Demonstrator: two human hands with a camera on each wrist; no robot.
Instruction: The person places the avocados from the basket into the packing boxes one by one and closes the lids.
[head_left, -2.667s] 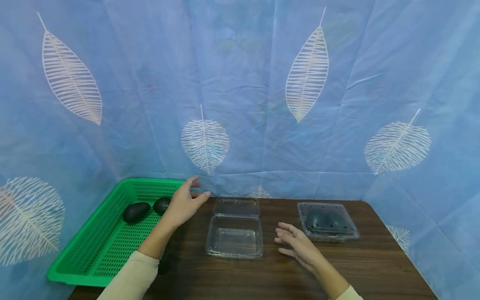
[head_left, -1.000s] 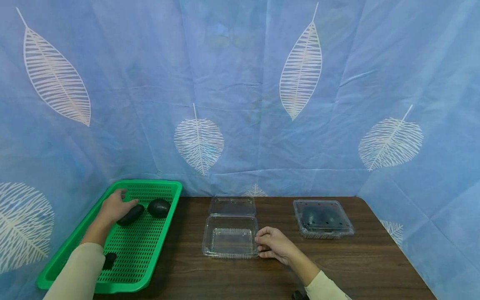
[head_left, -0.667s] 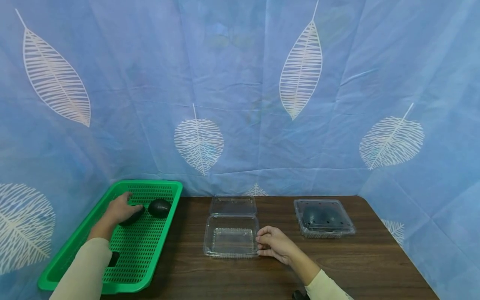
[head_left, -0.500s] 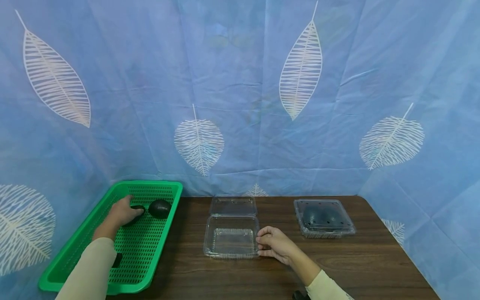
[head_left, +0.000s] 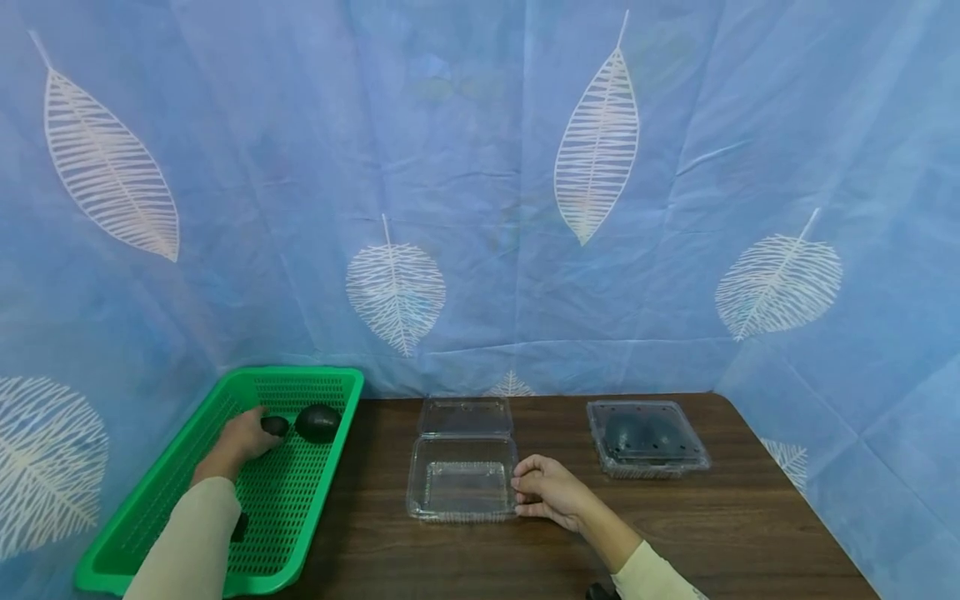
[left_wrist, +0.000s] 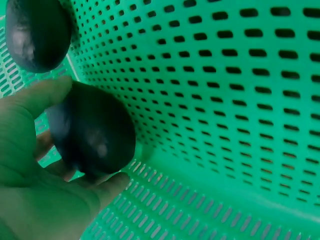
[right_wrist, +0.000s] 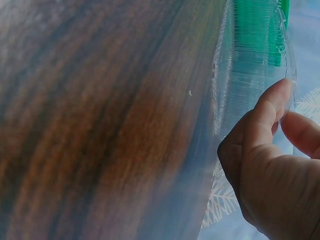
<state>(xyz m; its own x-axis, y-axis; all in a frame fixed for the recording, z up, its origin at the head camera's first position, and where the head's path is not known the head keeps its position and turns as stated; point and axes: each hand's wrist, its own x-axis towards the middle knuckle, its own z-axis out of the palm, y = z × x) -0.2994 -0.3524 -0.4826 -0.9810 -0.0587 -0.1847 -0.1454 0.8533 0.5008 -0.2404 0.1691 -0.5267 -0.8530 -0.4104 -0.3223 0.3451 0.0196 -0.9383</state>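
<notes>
Inside the green basket [head_left: 335, 467], my left hand [head_left: 243, 435] curls its thumb and fingers round a dark avocado [head_left: 275, 426]. The left wrist view shows this avocado [left_wrist: 95, 130] between thumb and fingers, close to the basket's slotted wall. A second avocado [head_left: 318, 423] lies just right of it. My right hand [head_left: 553, 493] pinches the right rim of an open, clear plastic clamshell box [head_left: 462, 510] on the table. In the right wrist view, thumb and forefinger meet at the rim of the box [right_wrist: 250, 95]. The box's hinged lid [head_left: 467, 417] lies back toward the curtain.
A closed clamshell box [head_left: 648, 440] with dark avocados inside stands at the right on the brown wooden table [head_left: 712, 517]. Behind the table hangs a blue curtain [head_left: 480, 167] with white leaf prints. Small black pieces sit at both sleeves.
My left hand has moved left into the basket and closed round the left avocado. My right hand has moved left to the open box's rim and now stays there.
</notes>
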